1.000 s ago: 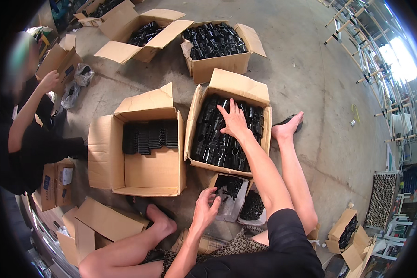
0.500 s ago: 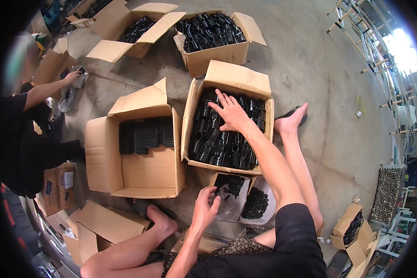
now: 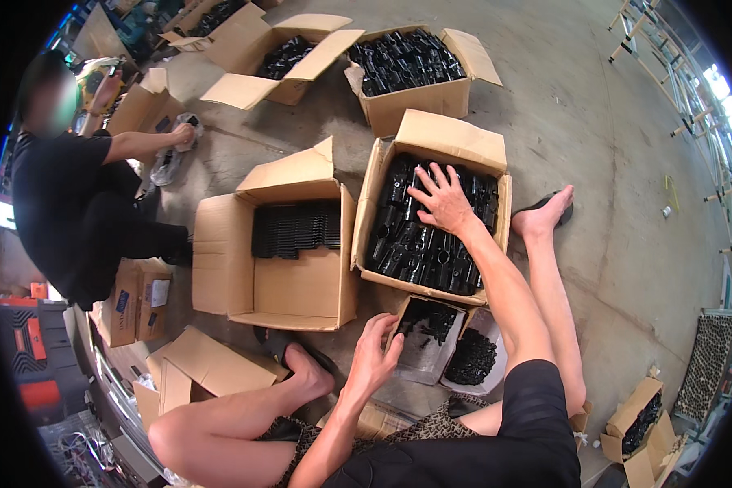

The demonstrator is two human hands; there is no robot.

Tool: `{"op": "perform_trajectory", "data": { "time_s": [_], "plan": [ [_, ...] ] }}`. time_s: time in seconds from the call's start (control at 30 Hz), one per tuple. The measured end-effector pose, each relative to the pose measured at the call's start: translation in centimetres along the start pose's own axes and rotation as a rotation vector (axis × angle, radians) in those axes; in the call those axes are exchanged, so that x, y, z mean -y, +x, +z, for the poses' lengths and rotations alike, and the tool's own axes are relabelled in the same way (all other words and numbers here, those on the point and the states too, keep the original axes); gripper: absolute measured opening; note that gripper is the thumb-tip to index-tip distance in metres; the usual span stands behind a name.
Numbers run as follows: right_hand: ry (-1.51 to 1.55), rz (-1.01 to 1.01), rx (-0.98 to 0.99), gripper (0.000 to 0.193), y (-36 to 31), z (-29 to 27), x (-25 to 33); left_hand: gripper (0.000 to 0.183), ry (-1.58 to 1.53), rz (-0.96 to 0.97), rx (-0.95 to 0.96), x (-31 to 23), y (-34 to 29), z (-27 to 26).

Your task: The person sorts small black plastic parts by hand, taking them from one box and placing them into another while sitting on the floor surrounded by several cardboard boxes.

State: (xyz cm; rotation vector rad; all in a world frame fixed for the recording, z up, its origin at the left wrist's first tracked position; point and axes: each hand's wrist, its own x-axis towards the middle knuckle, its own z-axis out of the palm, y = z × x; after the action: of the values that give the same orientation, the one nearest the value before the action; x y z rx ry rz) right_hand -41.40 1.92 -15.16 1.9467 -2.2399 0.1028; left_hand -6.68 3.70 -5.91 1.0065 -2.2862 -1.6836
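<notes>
My right hand [image 3: 446, 202] lies with its fingers spread on the glossy black tubular plastic parts [image 3: 423, 252] that fill an open cardboard box [image 3: 431, 128]. It grips none of them that I can see. Lower down, my left hand [image 3: 374, 354] hovers with loosely bent fingers, the thumb apart, and nothing shows in it. Beside it stands a pale tray [image 3: 419, 368] with slim black pieces [image 3: 433, 319]. A second pale tray next to that one contains many small black pieces [image 3: 472, 359].
To the left stands an open box [image 3: 293, 297] partly filled with neat rows of flat black parts [image 3: 297, 228]. Two more open boxes of black parts [image 3: 407, 61] stand at the back. A co-worker [image 3: 81, 195] sits at left, handling a clear plastic bag [image 3: 168, 165]. Cardboard [image 3: 215, 363] lies near my leg.
The view has swung left, so everything sits further right in the picture. My right hand remains on the black parts with its fingers spread. The co-worker's other hand has come into view, raised.
</notes>
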Motion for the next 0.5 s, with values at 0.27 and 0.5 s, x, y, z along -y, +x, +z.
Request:
{"op": "perform_trajectory", "data": {
  "time_s": [0.27,0.5],
  "plan": [
    [0.405,0.378,-0.207,0.054,-1.1,-2.5,1.3,0.04,0.513,0.211,0.003,-13.4,-5.5,-8.4],
    [0.895,1.022,-0.523,0.027,-11.6,-5.2,6.8,0.026,0.638,0.536,-0.532,-20.9,-16.1,-20.7]
  ]
}}
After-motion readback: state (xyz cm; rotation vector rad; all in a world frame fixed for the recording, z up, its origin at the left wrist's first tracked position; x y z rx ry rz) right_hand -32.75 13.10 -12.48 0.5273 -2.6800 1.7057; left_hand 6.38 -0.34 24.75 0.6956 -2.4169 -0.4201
